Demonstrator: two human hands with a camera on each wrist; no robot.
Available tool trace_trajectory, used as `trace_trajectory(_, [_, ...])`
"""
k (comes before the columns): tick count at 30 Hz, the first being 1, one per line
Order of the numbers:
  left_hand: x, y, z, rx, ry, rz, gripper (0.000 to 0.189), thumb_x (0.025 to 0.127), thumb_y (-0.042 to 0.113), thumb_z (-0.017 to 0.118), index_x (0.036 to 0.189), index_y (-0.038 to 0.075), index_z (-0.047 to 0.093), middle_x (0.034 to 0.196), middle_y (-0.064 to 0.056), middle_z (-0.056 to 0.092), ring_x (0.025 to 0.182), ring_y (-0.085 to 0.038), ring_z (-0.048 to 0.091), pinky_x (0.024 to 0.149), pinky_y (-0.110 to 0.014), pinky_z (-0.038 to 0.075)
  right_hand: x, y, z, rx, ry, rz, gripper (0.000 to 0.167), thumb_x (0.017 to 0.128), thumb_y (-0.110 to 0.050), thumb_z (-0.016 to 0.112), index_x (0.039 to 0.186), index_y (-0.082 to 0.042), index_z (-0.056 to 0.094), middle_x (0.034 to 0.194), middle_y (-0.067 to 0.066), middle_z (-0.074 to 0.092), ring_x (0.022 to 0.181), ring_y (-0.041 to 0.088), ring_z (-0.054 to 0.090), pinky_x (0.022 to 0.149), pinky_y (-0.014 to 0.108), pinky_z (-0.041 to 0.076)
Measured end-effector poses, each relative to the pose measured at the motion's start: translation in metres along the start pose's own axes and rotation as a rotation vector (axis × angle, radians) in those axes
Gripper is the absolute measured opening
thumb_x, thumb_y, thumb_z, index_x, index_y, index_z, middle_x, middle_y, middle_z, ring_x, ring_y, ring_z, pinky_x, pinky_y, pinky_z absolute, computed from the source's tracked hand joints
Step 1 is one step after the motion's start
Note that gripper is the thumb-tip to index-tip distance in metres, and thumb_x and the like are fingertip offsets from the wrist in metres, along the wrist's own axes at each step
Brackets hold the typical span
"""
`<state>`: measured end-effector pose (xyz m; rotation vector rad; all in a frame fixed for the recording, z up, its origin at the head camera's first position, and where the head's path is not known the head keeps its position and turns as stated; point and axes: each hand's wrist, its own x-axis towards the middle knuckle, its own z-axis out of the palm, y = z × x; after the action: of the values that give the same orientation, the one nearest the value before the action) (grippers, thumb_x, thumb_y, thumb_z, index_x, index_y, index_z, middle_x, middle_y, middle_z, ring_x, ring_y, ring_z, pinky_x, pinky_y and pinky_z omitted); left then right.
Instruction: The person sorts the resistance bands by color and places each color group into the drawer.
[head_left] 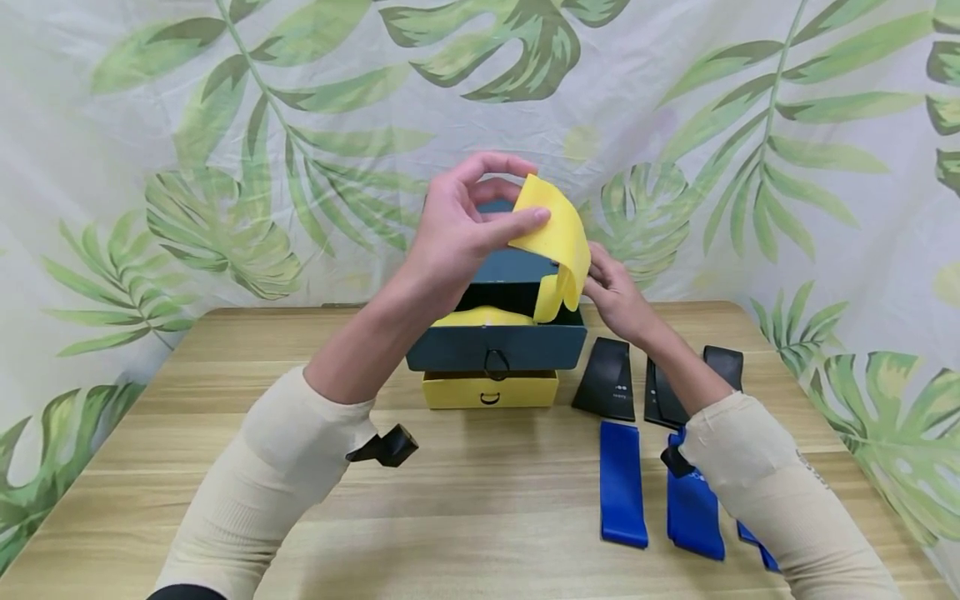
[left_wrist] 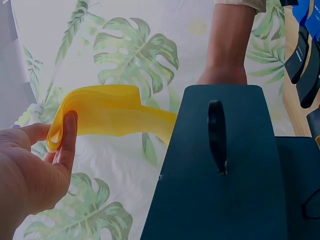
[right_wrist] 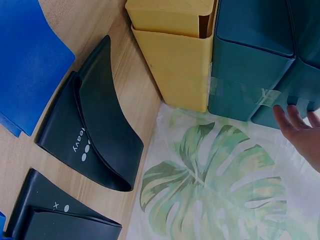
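Note:
Raised over an open teal drawer (head_left: 450,348), my left hand (head_left: 463,218) pinches a yellow elastic band (head_left: 558,225) between thumb and fingers. From that pinch the band arches over and its lower end hangs down at the drawer's right side. More yellow material (head_left: 483,317) lies inside the drawer. My right hand (head_left: 621,302) is at the right side of the teal box; in the right wrist view its extended fingers (right_wrist: 282,122) touch the box's side near a strip of clear tape (right_wrist: 270,96). The right thumb is hidden in that view.
Below the teal drawer is a yellow drawer (head_left: 491,390) with a dark loop pull. Right of the boxes lie several black bands (head_left: 606,379), one printed "heavy". Several blue bands (head_left: 622,483) lie nearer me. A leaf-printed cloth (head_left: 337,125) hangs behind the table.

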<state>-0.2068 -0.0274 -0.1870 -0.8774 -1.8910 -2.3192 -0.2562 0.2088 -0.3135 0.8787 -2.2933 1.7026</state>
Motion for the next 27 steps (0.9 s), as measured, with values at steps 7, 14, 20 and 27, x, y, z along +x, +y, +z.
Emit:
trace_trajectory(7, [-0.01, 0.004, 0.001, -0.015, -0.001, -0.011, 0.033, 0.09, -0.011, 0.07, 0.122, -0.004, 0.062, 0.095, -0.015, 0.066, 0.077, -0.026, 0.075, 0.078, -0.035, 0.063, -0.001, 0.001, -0.001, -0.013, -0.015, -0.019, 0.042, 0.109, -0.013, 0.048, 0.145, 0.01, 0.048, 0.15, 0.019, 0.042, 0.138, 0.031, 0.047, 0.102, 0.029, 0.046])
trace_trajectory(14, [-0.007, -0.001, 0.001, 0.018, 0.023, -0.054, 0.033, 0.09, -0.01, 0.071, 0.121, -0.004, 0.062, 0.096, -0.015, 0.067, 0.077, -0.024, 0.074, 0.078, -0.033, 0.062, -0.001, 0.0, 0.0, -0.042, 0.011, 0.008, 0.038, 0.107, -0.008, 0.049, 0.141, 0.009, 0.052, 0.152, 0.02, 0.043, 0.137, 0.031, 0.047, 0.103, 0.035, 0.044])
trace_trajectory(20, [-0.005, -0.014, -0.009, 0.13, 0.064, -0.107, 0.033, 0.091, -0.005, 0.074, 0.122, -0.003, 0.063, 0.095, -0.013, 0.068, 0.075, -0.021, 0.074, 0.075, -0.031, 0.061, -0.002, -0.001, 0.002, -0.031, -0.006, 0.033, 0.028, 0.107, -0.005, 0.045, 0.128, 0.012, 0.055, 0.163, 0.02, 0.033, 0.147, 0.042, 0.04, 0.114, 0.057, 0.04])
trace_trajectory(27, [-0.013, -0.026, -0.034, 0.246, 0.076, -0.159, 0.034, 0.091, -0.002, 0.074, 0.123, 0.0, 0.063, 0.092, -0.008, 0.067, 0.071, -0.017, 0.072, 0.072, -0.029, 0.06, 0.0, -0.002, 0.001, -0.061, 0.003, 0.059, 0.033, 0.106, -0.01, 0.048, 0.132, 0.009, 0.056, 0.165, 0.018, 0.03, 0.151, 0.041, 0.033, 0.115, 0.062, 0.036])
